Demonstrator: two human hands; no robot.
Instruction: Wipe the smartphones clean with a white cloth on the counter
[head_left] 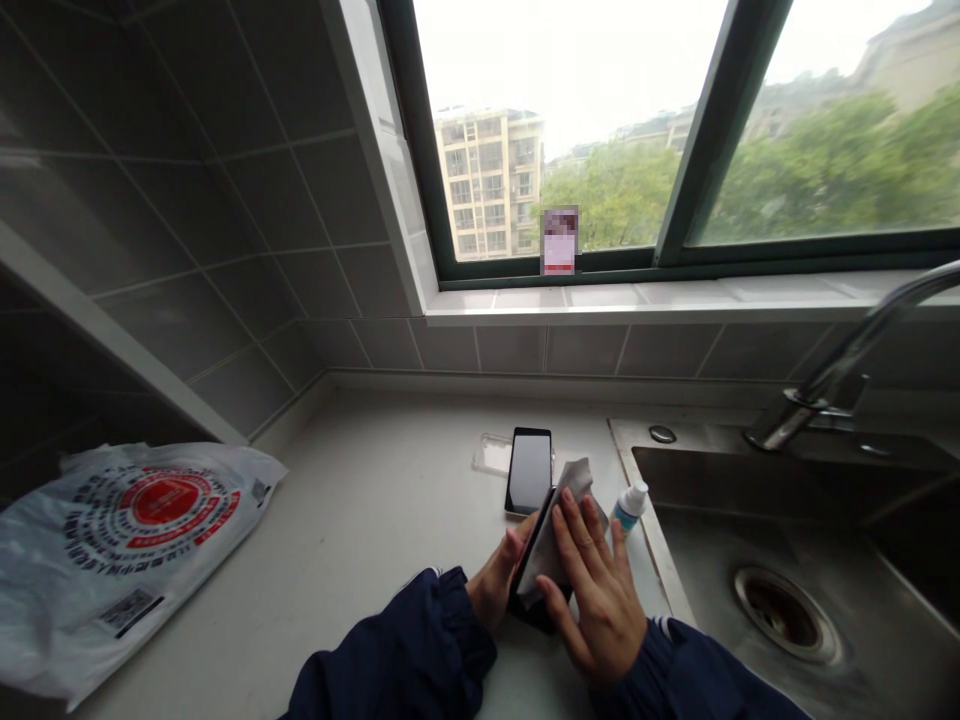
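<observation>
My left hand [496,578] grips a dark, flat device [534,608] by its left side, holding it tilted above the counter. Against its face my right hand [596,590] presses a thin grey-white cloth [576,480], the fingers stretched over it. The cloth covers most of the device. Just behind them lies a phone [530,470] with a pale, blank screen and a black border. A clear case [491,454] is on the counter, left of that phone. Near the sink's edge, right of my right hand, stands a small white bottle [630,505] with a blue label.
A white plastic bag [150,540] with red and black print lies at the left of the counter [360,480]. On the right are a steel sink [705,530] and a tap [840,370]. A small card [559,242] leans at the window.
</observation>
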